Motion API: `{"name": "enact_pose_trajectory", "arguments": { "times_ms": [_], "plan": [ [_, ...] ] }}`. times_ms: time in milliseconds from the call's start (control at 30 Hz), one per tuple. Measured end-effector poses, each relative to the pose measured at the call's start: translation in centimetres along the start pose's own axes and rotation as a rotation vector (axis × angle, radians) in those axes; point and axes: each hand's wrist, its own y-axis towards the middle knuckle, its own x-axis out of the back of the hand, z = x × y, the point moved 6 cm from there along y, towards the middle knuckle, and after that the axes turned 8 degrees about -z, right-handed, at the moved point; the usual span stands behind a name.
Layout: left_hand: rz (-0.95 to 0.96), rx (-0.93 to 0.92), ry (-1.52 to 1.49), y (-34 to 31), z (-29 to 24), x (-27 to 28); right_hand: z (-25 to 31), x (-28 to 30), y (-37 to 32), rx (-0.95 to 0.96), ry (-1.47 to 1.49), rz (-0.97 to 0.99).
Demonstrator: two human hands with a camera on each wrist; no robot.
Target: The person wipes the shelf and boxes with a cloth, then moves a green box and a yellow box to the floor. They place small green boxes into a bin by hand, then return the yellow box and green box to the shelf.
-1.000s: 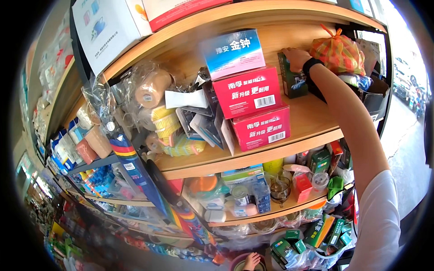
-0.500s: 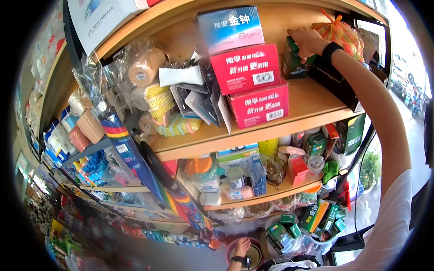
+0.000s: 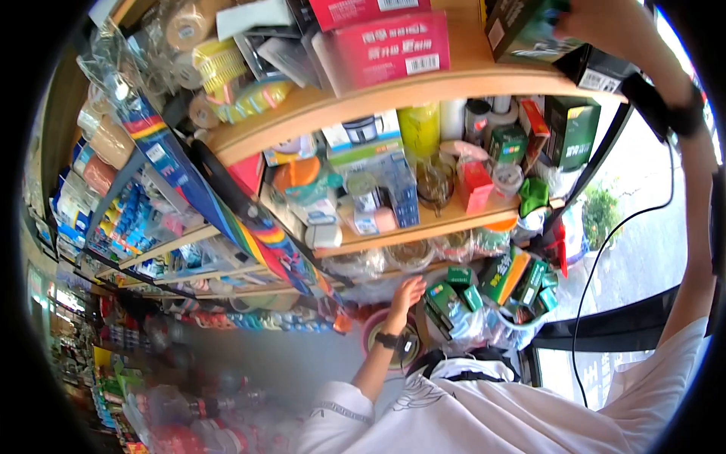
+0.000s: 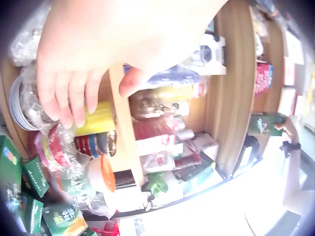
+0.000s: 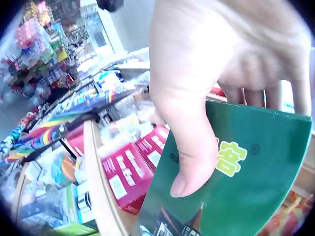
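At the right end of the upper shelf, my right hand [image 3: 616, 29] grips a dark green box [image 3: 522, 34]. Close up in the right wrist view, the thumb of the right hand [image 5: 197, 88] lies on the green box's face [image 5: 251, 162], fingers over its far edge. The left wrist view also shows that green box [image 4: 266, 125] at the shelf's edge. My left hand [image 3: 404, 303] is held low before the lower shelves, fingers spread and holding nothing; from its own wrist, the left hand [image 4: 108, 54] hangs with relaxed fingers.
Red boxes [image 3: 386, 49] are stacked left of the green box. A black box [image 3: 605, 69] sits at the shelf's right end. Below are a lower shelf [image 3: 355, 240] with jars and packages, and small green boxes [image 3: 454, 303] in a tub. A black cable [image 3: 578, 318] hangs at right.
The view has tilted down. The green box has come forward to the shelf's front edge with my right hand on it. More of my left arm shows, higher in the picture.
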Motion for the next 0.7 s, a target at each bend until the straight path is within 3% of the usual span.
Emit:
{"name": "enact_pose_trajectory", "arguments": {
  "times_ms": [33,133,233,300,400,467,533,600,700],
  "plan": [
    [0.061,-0.05,0.015,-0.9,-2.0,-1.5,0.7,1.1,-1.5,-0.208,-0.319,0.103],
    [0.228,-0.272,-0.062,-5.8,-7.6,-6.5,2.8,3.7,-5.6,-0.137,-0.131,0.068],
    [0.22,-0.653,-0.033,-12.0,-13.1,-10.0,5.4,4.5,-9.9,-0.124,0.032,0.141],
    [0.234,-0.969,0.081,-15.1,-15.2,-11.2,6.8,3.9,-13.5,-0.128,0.187,0.259],
    [0.332,-1.264,0.306,-19.4,-17.2,-14.2,10.2,1.4,-18.1,-0.185,0.394,0.57],
    [0.423,-1.194,0.364,-20.0,-16.6,-15.9,12.0,-0.4,-20.9,-0.211,0.56,0.625],
    [0.464,-0.988,0.384,-18.7,-14.3,-16.4,13.6,-2.0,-23.5,-0.236,0.689,0.658],
    [0.428,-0.937,0.448,-18.0,-12.6,-16.0,14.7,-3.5,-25.6,-0.31,0.803,0.802],
    [0.388,-0.791,0.438,-16.6,-9.6,-15.2,15.0,-5.1,-27.2,-0.38,0.822,0.645]
  ]
}}
